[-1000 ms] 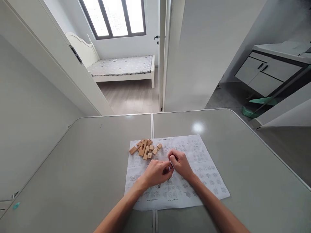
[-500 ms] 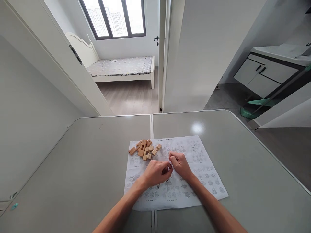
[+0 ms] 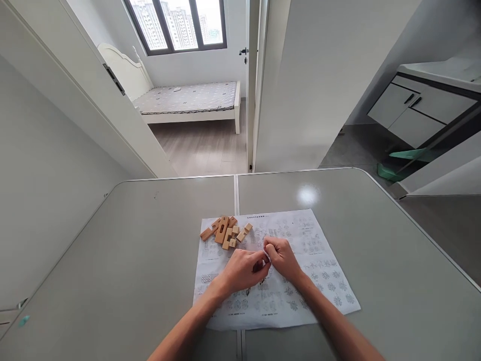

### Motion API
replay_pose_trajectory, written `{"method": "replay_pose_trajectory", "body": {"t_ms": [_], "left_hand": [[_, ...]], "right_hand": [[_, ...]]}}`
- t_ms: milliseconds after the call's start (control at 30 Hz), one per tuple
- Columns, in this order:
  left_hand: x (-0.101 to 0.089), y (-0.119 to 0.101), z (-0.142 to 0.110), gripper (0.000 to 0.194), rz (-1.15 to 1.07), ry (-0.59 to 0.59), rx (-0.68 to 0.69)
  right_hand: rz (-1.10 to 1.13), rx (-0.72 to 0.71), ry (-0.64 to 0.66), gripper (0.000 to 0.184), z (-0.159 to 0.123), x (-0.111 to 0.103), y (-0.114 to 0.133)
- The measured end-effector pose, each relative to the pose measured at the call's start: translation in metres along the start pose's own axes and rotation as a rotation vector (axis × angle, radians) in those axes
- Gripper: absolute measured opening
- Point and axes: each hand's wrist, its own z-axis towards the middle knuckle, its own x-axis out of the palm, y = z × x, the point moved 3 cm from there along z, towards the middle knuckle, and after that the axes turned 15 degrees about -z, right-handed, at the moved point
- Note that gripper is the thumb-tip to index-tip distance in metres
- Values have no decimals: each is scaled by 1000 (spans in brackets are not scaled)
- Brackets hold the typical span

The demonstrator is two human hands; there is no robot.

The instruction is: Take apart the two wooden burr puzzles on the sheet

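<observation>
A pile of notched wooden puzzle pieces (image 3: 222, 229), one marked with a 2, lies on the upper left of a printed instruction sheet (image 3: 319, 301). Just in front of the pile, my left hand (image 3: 245, 269) hovers over the sheet with thumb and fingers curled together. My right hand (image 3: 282, 256) is closed in a fist-like grip, its fingers meeting the left fingertips. Whatever the fingers of either hand may hold is hidden. Rows of small line diagrams cover the sheet around both hands.
Beneath the sheet is a grey table (image 3: 112, 260) with a pale rim and a centre seam. Beyond its far edge, a doorway leads to a bed (image 3: 191, 118) under a window. A white cabinet (image 3: 421, 108) and a green dustpan (image 3: 391, 172) are at the right.
The camera view has tilted slightly, so everything sits a little differently in the picture. Both hands keep nearly the same closed pose, and the wooden pieces stay where they were.
</observation>
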Motion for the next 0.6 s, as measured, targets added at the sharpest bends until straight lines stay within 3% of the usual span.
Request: {"method": "replay_pose_trajectory", "body": {"t_ms": [600], "left_hand": [[-1,2,0,10,-63,0,-7]], "right_hand": [[14,17,16,26,0,0,0]]}}
